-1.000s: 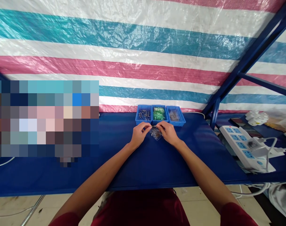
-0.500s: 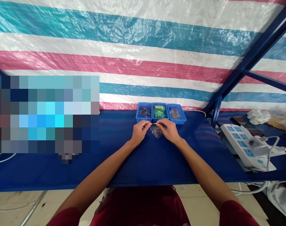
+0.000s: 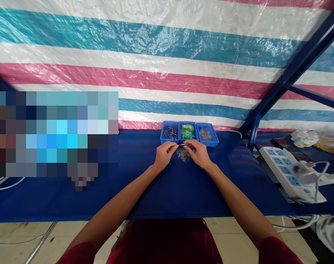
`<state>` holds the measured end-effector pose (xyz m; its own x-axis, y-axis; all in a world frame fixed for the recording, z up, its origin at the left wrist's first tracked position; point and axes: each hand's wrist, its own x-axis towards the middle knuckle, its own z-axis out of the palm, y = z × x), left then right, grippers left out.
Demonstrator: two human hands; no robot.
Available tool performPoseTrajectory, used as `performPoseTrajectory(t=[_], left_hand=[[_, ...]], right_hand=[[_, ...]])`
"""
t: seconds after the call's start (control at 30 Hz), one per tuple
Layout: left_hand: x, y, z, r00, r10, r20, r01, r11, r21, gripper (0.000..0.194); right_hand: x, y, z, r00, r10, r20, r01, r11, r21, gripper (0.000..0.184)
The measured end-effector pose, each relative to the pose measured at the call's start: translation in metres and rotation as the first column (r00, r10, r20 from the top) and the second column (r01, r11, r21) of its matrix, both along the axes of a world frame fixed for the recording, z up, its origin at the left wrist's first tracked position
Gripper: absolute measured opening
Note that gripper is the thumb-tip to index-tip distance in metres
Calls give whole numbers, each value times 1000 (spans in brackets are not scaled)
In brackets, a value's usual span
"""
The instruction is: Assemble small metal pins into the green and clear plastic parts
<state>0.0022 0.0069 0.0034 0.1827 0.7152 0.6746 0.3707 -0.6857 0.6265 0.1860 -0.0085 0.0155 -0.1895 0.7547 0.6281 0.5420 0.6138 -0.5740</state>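
Observation:
My left hand (image 3: 164,154) is closed in a pinch on one end of a thin, dark-and-silver metal pin (image 3: 181,145). At its other end, the fingertips of my right hand (image 3: 199,152) pinch it too, so it lies roughly level between both hands. Its exact kind is too small to make out. Just under the right fingers, a clear plastic bag (image 3: 184,155) with small metal pieces rests on the blue table (image 3: 161,198). Beyond my hands, a blue bin (image 3: 163,140) contains loose metal pins. Green packets (image 3: 187,131) fill the middle bin, and clear plastic bags (image 3: 204,134) lie in the right one.
On the right, a white power strip (image 3: 282,165) with plugs and cables sits beside a blue metal frame (image 3: 255,132). White plastic parts (image 3: 304,138) lie farther back. A striped sheet (image 3: 167,69) hangs behind the table. The left side is blurred out.
The view has shifted slightly. Both hands keep their pinch on the pin, whose middle now shows a little more between the fingertips.

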Motion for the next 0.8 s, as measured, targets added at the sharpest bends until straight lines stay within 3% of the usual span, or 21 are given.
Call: performPoseTrajectory(t=[0.33, 0.8], left_hand=[[0, -1, -1, 1000, 11, -9, -11, 1000, -9, 25], [2, -1, 0, 999, 11, 40, -8, 998, -68, 23]], right_hand=[[1, -2, 2, 999, 9, 54, -11, 999, 39, 23], [0, -3, 2, 999, 2, 45, -1, 1000, -12, 25]])
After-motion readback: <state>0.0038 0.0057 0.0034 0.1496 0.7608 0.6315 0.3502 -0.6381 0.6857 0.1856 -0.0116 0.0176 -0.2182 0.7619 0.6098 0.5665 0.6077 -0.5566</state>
